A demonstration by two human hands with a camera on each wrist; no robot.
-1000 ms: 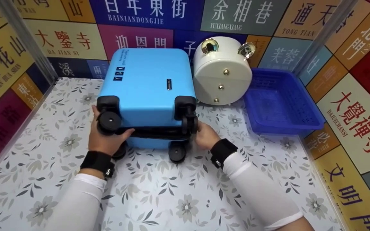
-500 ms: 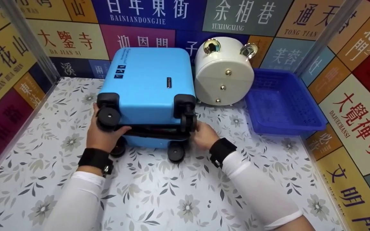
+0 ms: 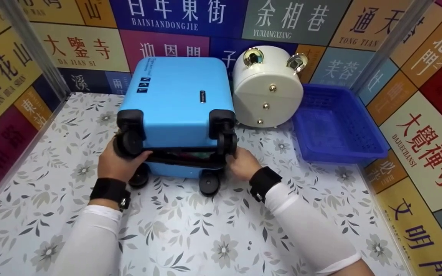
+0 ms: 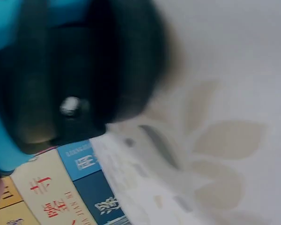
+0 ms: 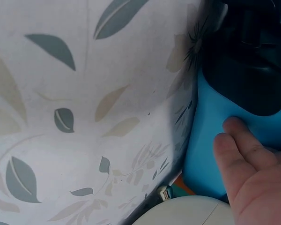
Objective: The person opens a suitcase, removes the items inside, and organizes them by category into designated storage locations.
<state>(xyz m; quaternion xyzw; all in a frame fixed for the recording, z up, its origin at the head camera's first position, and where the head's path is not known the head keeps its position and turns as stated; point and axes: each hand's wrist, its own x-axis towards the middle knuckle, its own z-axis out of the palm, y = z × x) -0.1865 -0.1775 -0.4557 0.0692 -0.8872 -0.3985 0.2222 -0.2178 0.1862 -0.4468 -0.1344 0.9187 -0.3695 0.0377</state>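
Note:
A light blue suitcase [image 3: 178, 92] lies flat, its black wheels [image 3: 209, 183] facing me. Along its wheel end a dark gap [image 3: 194, 154] parts the upper and lower shells, with a bit of green and pink inside. My left hand [image 3: 116, 163] grips the left corner by the upper wheel, thumb along the gap, other fingers mostly hidden. At the opposite corner is my right hand [image 3: 244, 164]. In the right wrist view its extended fingers [image 5: 243, 145] rest against the blue shell beside a black corner guard [image 5: 253, 70]; its thumb is out of sight.
Right of the suitcase stands a cream rounded case [image 3: 267, 96] with gold knobs and two shiny eye-like bumps. Beyond it sits a blue plastic basket [image 3: 343, 153]. Patterned walls [image 3: 159, 15] enclose the back and sides of the flower-print table [image 3: 190, 237].
The gap between the suitcase shells has widened slightly, and more of the colours inside show. My left hand has shifted a little left. The right hand stays nearly in place.

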